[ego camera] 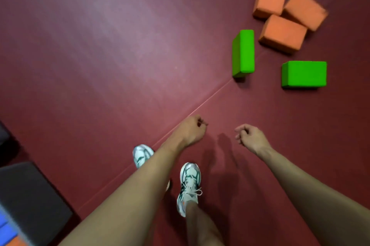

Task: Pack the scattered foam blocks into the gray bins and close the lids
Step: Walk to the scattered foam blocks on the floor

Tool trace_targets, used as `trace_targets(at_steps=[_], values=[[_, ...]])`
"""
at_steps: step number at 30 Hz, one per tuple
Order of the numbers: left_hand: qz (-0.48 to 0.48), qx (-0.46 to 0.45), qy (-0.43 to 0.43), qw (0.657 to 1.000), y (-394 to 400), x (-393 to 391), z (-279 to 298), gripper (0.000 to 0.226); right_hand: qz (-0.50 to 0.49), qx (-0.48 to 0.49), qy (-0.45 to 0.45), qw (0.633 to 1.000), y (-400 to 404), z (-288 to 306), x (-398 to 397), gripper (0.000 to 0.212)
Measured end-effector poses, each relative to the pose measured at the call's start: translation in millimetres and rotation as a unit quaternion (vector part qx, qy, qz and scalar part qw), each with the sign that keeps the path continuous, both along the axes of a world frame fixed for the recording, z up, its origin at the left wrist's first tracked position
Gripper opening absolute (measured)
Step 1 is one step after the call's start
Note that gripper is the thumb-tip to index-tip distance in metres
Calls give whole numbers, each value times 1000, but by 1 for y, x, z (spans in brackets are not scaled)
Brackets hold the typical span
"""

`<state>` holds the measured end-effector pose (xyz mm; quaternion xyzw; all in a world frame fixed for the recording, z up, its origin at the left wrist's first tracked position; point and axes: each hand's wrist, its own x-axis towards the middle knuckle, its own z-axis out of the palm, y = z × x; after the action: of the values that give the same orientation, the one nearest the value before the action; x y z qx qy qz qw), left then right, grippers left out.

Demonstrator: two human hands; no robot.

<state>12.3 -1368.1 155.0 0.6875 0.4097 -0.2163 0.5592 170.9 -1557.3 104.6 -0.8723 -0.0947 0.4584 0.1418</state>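
Left hand (pixel 191 130): loosely curled, empty
Right hand (pixel 251 137): loosely curled, empty
Upright green foam block (pixel 243 53): nearest, well ahead of both hands
Advice: step closer, clasp its broad faces between both palms

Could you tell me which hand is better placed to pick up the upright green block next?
The right hand, probably. Both hands hold nothing, but the upright green block stands ahead and to the right, roughly in line with the right hand, while the left hand would have to cross over.
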Motion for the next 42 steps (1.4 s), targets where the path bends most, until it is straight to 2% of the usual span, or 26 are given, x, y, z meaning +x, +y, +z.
trace_targets(at_steps=[4,9,12,17,22,28,31,34,36,37,40,42], values=[[-21,3,-1,1000,10,36,-8,19,-57,-32,5,998,-19,-4,29,29],[-37,-39,81,995,44,53,-37,23,-73,-55,28,995,-4,-10,53,28],[-68,-49,129,988,84,72,-53,24,-105,-40,44,993,27,-13,83,28],[-33,-25,155,987,152,109,-62,24,-186,6,68,980,88,-25,149,17],[-57,-7,186,981,176,154,-68,24,-267,43,108,957,107,-45,213,17],[-67,6,202,977,122,233,-96,24,-422,64,171,888,59,-79,266,11],[-45,20,197,979,70,290,-123,44,-448,40,190,872,25,-102,298,12],[-2,54,192,980,16,350,-165,81,-495,37,198,845,-8,-133,342,20],[27,70,208,975,-15,389,-197,109,-556,42,194,807,-32,-161,375,37],[40,82,216,972,-28,406,-214,118,-598,45,197,775,-43,-175,390,43],[20,168,230,958,-53,442,-264,130,-700,63,228,674,-68,-219,431,55],[11,236,261,936,-63,454,-293,131,-712,63,238,657,-79,-247,449,65]])
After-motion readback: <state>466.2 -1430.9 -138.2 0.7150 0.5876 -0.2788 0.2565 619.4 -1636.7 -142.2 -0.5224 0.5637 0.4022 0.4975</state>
